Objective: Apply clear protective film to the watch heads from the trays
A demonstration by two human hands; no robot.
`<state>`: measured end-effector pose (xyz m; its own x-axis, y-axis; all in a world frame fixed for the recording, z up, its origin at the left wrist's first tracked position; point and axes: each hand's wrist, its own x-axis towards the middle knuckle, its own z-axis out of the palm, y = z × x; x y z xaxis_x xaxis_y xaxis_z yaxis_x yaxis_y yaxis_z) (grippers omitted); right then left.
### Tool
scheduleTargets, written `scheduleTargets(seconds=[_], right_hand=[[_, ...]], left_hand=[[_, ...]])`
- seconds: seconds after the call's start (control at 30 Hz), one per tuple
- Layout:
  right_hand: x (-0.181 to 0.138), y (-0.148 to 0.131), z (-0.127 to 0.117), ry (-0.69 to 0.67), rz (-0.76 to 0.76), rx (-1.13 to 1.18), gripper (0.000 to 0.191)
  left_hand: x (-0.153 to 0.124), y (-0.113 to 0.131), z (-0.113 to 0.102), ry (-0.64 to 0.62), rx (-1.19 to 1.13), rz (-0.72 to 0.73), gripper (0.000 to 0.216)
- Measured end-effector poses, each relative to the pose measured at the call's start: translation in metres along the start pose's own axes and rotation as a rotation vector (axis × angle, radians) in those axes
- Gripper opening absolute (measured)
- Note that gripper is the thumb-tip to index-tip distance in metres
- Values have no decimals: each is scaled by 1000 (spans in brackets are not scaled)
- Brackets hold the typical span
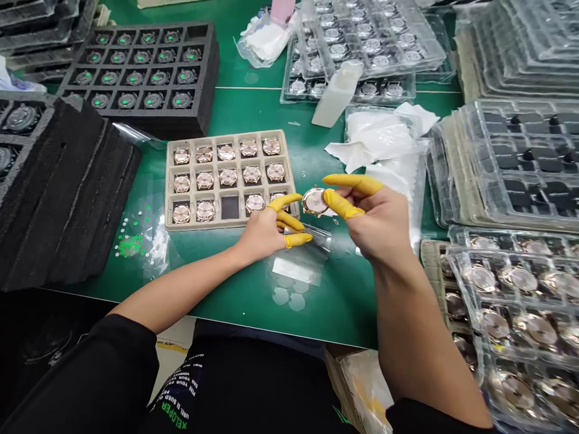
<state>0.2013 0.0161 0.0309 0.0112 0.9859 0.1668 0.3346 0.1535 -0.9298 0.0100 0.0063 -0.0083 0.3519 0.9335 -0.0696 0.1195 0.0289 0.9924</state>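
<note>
Between the thumb and fingers of my right hand (377,217) is a rose-gold watch head (315,201), its round face turned toward me. My left hand (271,229) has its fingers apart, and one fingertip comes close to the watch head's left edge; whether it touches I cannot tell. Both hands wear yellow finger cots. Beneath and behind my left hand lies a beige compartment tray (217,227) of similar watch heads, with one front-row compartment (230,208) bare. Clear round films (289,295) and a clear plastic sheet (298,265) lie on the green table (253,313).
Black foam trays (205,114) of watch parts are stacked at left, near scattered green and white dots (131,241). A white bottle (337,93) and white cloths (375,138) lie beyond my right hand. Clear plastic trays (511,211) fill the right side, with more (371,66) at the back.
</note>
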Motion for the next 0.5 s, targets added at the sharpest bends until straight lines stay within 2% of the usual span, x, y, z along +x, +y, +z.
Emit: scheduleTargets(seconds=[0.07,0.17,0.27,0.33,0.4,0.5], right_hand=[[17,-19,13,-45,-33,-99,24],[43,-46,54,-272,-67,-324,25],[64,-63,97,-590,-129,-592,32],[71,-70,113,-721,-234,-807,35],[71,-78,121,-699,-356,-953,36],[59,-93,132,-656,-413,-931,32]], left_hand=[[0,0,-1,-62,50,32,59],[0,-1,-3,-119,187,115,24],[-1,-2,-4,-77,288,162,22],[-1,-2,-5,-45,333,177,30],[-1,-4,-4,-7,361,192,36],[0,-9,-5,47,301,171,27]])
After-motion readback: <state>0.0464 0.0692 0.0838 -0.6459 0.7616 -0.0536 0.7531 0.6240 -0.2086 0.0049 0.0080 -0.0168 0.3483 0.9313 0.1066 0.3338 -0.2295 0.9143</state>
